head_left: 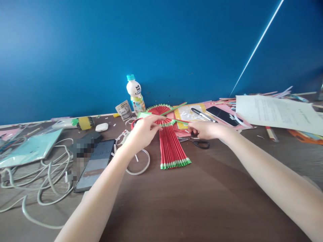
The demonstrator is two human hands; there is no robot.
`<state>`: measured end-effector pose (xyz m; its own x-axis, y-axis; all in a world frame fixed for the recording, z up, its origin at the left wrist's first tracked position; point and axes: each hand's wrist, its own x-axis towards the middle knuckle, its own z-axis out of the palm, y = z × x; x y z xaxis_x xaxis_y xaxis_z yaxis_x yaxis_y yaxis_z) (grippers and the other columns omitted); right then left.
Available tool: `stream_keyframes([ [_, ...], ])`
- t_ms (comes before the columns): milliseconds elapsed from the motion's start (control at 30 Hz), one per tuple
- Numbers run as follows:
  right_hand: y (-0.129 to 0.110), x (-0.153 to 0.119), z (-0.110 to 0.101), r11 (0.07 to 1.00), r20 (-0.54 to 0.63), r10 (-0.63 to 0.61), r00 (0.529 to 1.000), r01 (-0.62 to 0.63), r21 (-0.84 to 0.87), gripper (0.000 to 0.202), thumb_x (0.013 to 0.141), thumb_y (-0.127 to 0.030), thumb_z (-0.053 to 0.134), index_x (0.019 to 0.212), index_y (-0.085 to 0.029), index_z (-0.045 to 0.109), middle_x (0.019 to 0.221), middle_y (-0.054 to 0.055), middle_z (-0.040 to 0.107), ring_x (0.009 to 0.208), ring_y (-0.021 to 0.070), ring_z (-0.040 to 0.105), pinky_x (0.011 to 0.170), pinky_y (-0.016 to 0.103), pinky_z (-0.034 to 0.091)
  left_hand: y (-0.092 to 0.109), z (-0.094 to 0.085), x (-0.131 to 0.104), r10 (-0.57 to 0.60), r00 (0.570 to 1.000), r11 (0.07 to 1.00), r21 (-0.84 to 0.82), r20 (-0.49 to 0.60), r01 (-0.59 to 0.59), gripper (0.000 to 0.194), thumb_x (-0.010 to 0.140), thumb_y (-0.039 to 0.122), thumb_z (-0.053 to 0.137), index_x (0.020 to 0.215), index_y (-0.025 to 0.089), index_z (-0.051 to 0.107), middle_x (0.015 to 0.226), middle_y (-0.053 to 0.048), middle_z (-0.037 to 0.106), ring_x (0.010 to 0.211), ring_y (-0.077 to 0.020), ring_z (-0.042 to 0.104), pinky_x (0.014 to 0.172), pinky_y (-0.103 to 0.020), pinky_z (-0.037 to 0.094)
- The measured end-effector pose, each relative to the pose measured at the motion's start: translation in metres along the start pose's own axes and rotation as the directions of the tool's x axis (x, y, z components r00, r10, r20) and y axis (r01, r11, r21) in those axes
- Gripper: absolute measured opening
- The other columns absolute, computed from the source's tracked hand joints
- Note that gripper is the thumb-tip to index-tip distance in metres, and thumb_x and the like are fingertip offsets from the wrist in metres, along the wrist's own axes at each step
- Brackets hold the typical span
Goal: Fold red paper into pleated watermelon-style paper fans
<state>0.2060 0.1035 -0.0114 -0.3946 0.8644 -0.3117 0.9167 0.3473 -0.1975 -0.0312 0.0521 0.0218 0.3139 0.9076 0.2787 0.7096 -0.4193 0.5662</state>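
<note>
A narrow red-and-green paper strip (179, 121) stretches between my two hands. My left hand (148, 127) is closed, its fingertips at the strip's left end. The right end is pinched in my right hand (205, 129), fingers curled. Below the strip lies a pleated red paper piece (173, 148) with green-and-white edges, fanned toward me. Behind my left hand sits a round red pleated fan (158, 109) with a green rim. Another green strip (174, 108) slants across it. Black-handled scissors (202, 144) lie just under my right hand, partly hidden by it.
At the back stand a drink bottle (136, 94) and a small pouch (124, 110). To the right are a pen (203, 115), a phone (223, 115) and a printed sheet (277, 112). Leftward lie an earbud case (101, 127), a dark phone (97, 164) and tangled white cables (50, 174).
</note>
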Motion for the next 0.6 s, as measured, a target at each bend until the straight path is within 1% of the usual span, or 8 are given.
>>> stream_keyframes([
  [67, -0.003, 0.000, 0.001, 0.998, -0.002, -0.004, 1.000, 0.004, -0.070, 0.032, 0.064, -0.007, 0.047, 0.092, -0.020, 0.054, 0.086, 0.005, 0.059, 0.071, 0.0171, 0.053, 0.054, 0.024, 0.033, 0.000, -0.004, 0.001, 0.057, 0.998, 0.996, 0.067, -0.013, -0.056, 0.036, 0.077, 0.013, 0.044, 0.108, 0.022, 0.060, 0.105, -0.003, 0.066, 0.092, -0.0165, 0.062, 0.082, -0.029, 0.046],
  [133, -0.004, -0.001, 0.000, 0.995, 0.012, -0.015, 1.000, 0.016, -0.095, 0.033, 0.064, -0.008, 0.047, 0.094, -0.020, 0.054, 0.083, 0.005, 0.058, 0.069, 0.0167, 0.052, 0.053, 0.024, 0.032, 0.000, -0.008, 0.001, 0.096, 0.995, 0.989, 0.112, -0.025, -0.093, 0.037, 0.076, 0.012, 0.043, 0.107, 0.022, 0.062, 0.112, -0.002, 0.063, 0.100, -0.0173, 0.058, 0.089, -0.030, 0.043],
  [267, -0.001, -0.006, -0.009, 0.991, -0.003, -0.134, 0.991, 0.134, -0.003, 0.031, 0.067, -0.013, 0.046, 0.094, -0.023, 0.058, 0.092, 0.004, 0.058, 0.078, 0.0168, 0.053, 0.060, 0.024, 0.036, -0.002, -0.013, 0.001, 0.018, 0.998, 0.994, 0.113, -0.065, -0.010, 0.041, 0.073, 0.009, 0.042, 0.107, 0.021, 0.061, 0.108, -0.001, 0.065, 0.096, -0.0167, 0.059, 0.087, -0.030, 0.045],
  [333, 0.002, -0.009, -0.014, 0.986, -0.034, -0.157, 0.987, 0.159, 0.049, 0.028, 0.069, -0.018, 0.046, 0.092, -0.024, 0.060, 0.094, 0.003, 0.059, 0.078, 0.0164, 0.054, 0.060, 0.024, 0.036, -0.005, -0.015, 0.000, -0.010, 0.997, 0.996, 0.091, -0.080, 0.017, 0.041, 0.072, 0.010, 0.042, 0.107, 0.021, 0.061, 0.107, -0.001, 0.065, 0.092, -0.0159, 0.060, 0.084, -0.029, 0.046],
  [367, 0.003, -0.011, -0.017, 0.989, -0.046, -0.132, 0.990, 0.134, 0.059, 0.027, 0.069, -0.019, 0.046, 0.091, -0.024, 0.061, 0.090, 0.003, 0.060, 0.073, 0.0158, 0.054, 0.058, 0.024, 0.036, -0.007, -0.015, 0.001, -0.011, 0.996, 0.997, 0.080, -0.087, 0.018, 0.041, 0.072, 0.010, 0.042, 0.107, 0.021, 0.061, 0.107, -0.001, 0.065, 0.091, -0.0157, 0.060, 0.083, -0.028, 0.046],
  [433, 0.007, -0.013, -0.021, 0.998, -0.083, -0.026, 0.996, 0.030, 0.048, 0.027, 0.068, -0.018, 0.046, 0.089, -0.024, 0.062, 0.080, 0.002, 0.061, 0.061, 0.0142, 0.052, 0.052, 0.024, 0.033, -0.011, -0.016, 0.001, -0.011, 0.996, 0.998, 0.058, -0.093, 0.017, 0.040, 0.072, 0.010, 0.043, 0.106, 0.022, 0.061, 0.106, -0.001, 0.065, 0.092, -0.0156, 0.060, 0.084, -0.029, 0.046],
  [533, 0.011, -0.015, -0.026, 0.993, -0.178, 0.114, 0.977, -0.109, 0.035, 0.032, 0.066, -0.016, 0.045, 0.091, -0.023, 0.063, 0.074, 0.002, 0.062, 0.054, 0.0134, 0.050, 0.050, 0.025, 0.032, -0.016, -0.015, 0.002, -0.020, 0.996, 0.999, 0.046, -0.090, 0.024, 0.041, 0.072, 0.010, 0.043, 0.106, 0.024, 0.061, 0.105, -0.001, 0.065, 0.093, -0.0161, 0.060, 0.084, -0.030, 0.046],
  [600, 0.012, -0.016, -0.028, 0.991, -0.215, 0.124, 0.969, -0.109, 0.079, 0.036, 0.069, -0.018, 0.043, 0.099, -0.023, 0.063, 0.079, 0.003, 0.064, 0.056, 0.0142, 0.053, 0.051, 0.026, 0.035, -0.018, -0.015, 0.002, -0.019, 0.996, 0.998, 0.057, -0.083, 0.023, 0.043, 0.072, 0.010, 0.042, 0.107, 0.025, 0.060, 0.105, -0.001, 0.065, 0.092, -0.0161, 0.061, 0.084, -0.031, 0.046],
])
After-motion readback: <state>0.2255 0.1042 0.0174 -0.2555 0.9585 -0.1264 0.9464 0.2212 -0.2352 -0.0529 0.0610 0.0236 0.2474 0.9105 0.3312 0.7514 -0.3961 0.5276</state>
